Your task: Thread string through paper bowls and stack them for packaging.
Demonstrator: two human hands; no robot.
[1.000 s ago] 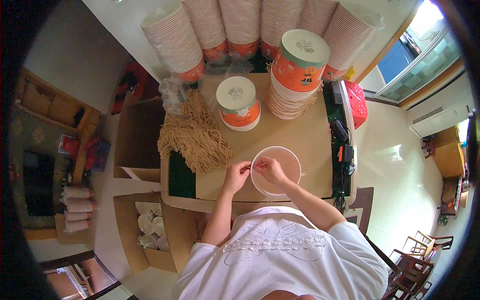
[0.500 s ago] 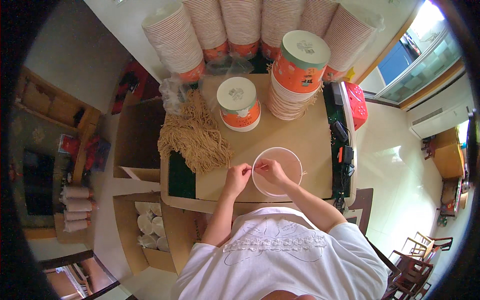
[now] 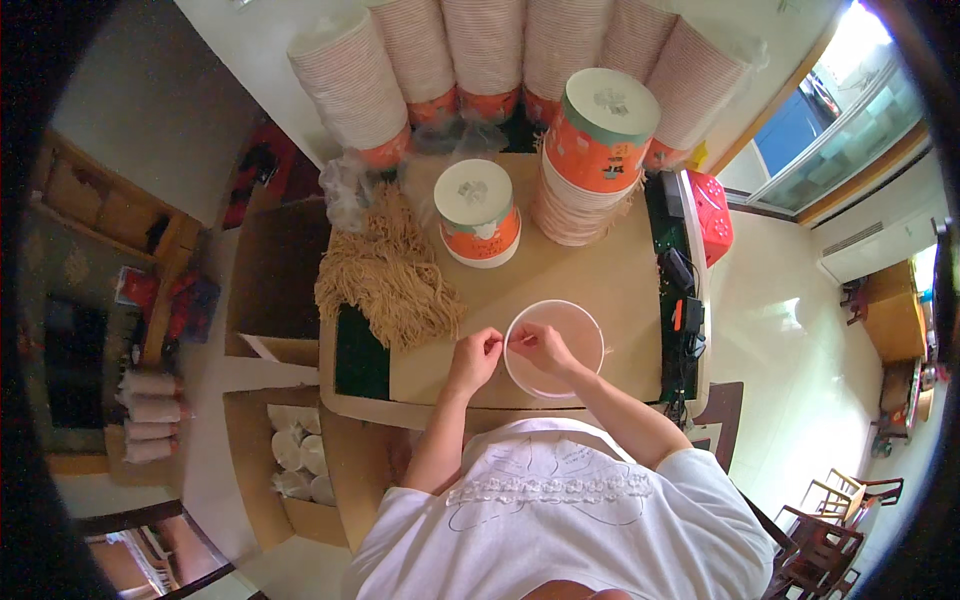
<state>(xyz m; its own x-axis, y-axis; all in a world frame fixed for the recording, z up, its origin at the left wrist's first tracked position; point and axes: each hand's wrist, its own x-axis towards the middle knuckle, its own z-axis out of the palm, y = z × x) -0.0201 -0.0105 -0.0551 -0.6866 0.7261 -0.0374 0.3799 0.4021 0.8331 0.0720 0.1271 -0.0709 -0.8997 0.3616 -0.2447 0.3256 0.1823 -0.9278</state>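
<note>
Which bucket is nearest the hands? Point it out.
The open one at the table's front, its mouth under the right hand; the other buckets are farther away.

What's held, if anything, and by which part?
The left hand, outside, and right hand, inside, meet at the left rim of the open tub; what, if anything, they pinch cannot be told.

Widest passage: bare cardboard [image 3: 590, 275] running from the near open bucket [image 3: 585, 335] back to the upturned tub [image 3: 473, 192] and cup stack [image 3: 585, 210], then right toward the adapters [image 3: 688, 313] and cables along the table's side. Left way obstructed by the cord heap [image 3: 390, 285], left hand [image 3: 477, 355] in the near gap between heap and bucket. Bucket reachable from above at its far right; right hand [image 3: 540, 347] covers the left part, its forearm crosses the near-right rim.
</note>
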